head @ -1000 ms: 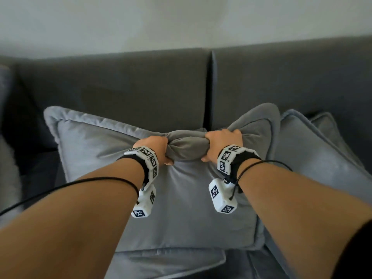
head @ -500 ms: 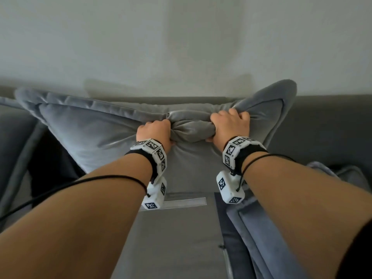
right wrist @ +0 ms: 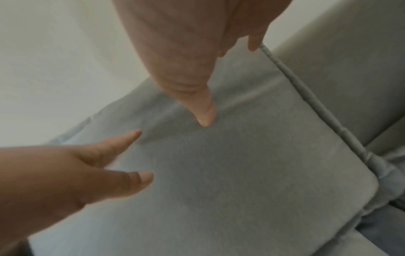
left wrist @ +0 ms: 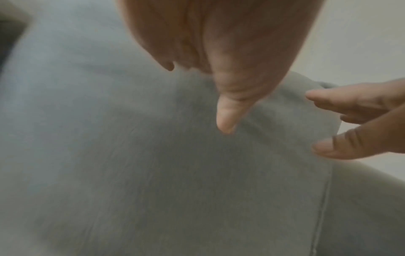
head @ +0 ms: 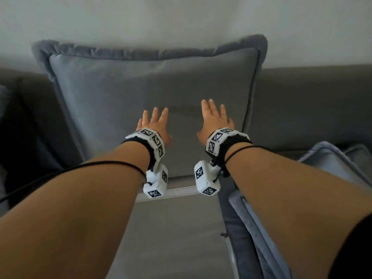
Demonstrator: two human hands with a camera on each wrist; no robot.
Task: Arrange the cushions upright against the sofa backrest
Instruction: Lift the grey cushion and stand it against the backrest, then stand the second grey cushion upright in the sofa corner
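Observation:
A large grey cushion (head: 149, 85) with a piped edge stands upright against the dark grey sofa backrest (head: 306, 101), its top rising above the backrest in front of the wall. My left hand (head: 154, 122) and right hand (head: 214, 115) are side by side at its lower middle, fingers straight and spread, holding nothing. In the left wrist view the grey cushion (left wrist: 131, 155) fills the frame under my left hand (left wrist: 225, 104). The right wrist view shows my right hand (right wrist: 197, 97) close over the cushion (right wrist: 241, 164) face; contact is hard to judge.
A second blue-grey cushion (head: 330, 164) lies flat on the seat at the right, with another behind it. The grey seat (head: 171, 238) stretches below my forearms. A dark gap and another cushion edge (head: 4, 101) sit at the far left. A pale wall (head: 181, 21) is behind.
Both hands gripped the bunched top edge of the cushion and lifted it. Now they have let go, and the cushion stands upright against the backrest with my fingers spread before it.

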